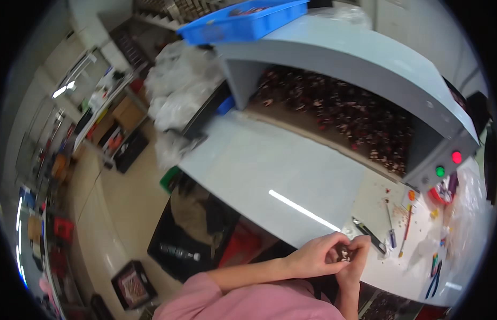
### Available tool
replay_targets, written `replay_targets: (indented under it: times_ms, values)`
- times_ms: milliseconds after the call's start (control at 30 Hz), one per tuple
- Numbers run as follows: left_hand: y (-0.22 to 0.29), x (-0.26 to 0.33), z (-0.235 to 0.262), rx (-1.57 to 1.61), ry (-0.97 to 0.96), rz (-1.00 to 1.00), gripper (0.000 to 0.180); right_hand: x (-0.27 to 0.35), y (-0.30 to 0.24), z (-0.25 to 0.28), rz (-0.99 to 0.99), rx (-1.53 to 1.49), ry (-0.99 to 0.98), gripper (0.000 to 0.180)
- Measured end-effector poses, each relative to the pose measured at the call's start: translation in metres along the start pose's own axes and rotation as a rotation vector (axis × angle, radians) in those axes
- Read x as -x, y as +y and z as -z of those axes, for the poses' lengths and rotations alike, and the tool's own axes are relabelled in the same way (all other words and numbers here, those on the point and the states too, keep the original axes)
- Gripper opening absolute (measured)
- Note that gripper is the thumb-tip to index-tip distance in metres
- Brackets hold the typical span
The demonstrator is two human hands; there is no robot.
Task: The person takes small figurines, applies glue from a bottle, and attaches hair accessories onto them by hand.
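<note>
Close together at the table's near right edge, both my hands hold one small dark brown and white piece [343, 253], too small to name surely. The fingers of my left hand [312, 258] curl round it from the left. My right hand [357, 260] closes on it from the other side, and the fingers partly cover the piece. Just beyond the hands, a black and green utility knife [369, 235] lies on the white tabletop [291, 181]. To its right are a thin screwdriver [391, 229] and a slim red-handled brush [406, 234].
A grey machine housing [339, 58] with a red button [456, 157] and green button [440, 171] holds a heap of small dark pieces [334, 109]. On top sits a blue tray [248, 24]. Pliers [434, 280] and clear plastic bags [467, 224] lie right; a black crate [190, 229] stands left.
</note>
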State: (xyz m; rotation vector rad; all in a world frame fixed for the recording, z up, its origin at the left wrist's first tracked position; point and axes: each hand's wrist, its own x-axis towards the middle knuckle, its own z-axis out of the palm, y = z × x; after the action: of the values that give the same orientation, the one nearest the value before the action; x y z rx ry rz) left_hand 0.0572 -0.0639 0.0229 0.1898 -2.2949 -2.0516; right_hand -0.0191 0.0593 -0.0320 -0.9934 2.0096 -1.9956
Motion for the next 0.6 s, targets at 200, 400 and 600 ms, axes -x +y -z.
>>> replay_targets:
  times_ms: [200,400,600]
  values:
    - [-0.019,-0.014,0.014,0.085,-0.051,0.054,0.043,-0.013,0.020,-0.001,0.109,0.223,-0.009,0.040]
    - [-0.032,-0.019,0.018,0.396,0.071,-0.008,0.047,-0.037,-0.001,0.001,0.146,0.172,-0.059,0.048]
    - [-0.035,-0.031,0.010,0.463,-0.002,0.051,0.047,-0.033,0.003,0.016,0.081,0.117,-0.036,0.045]
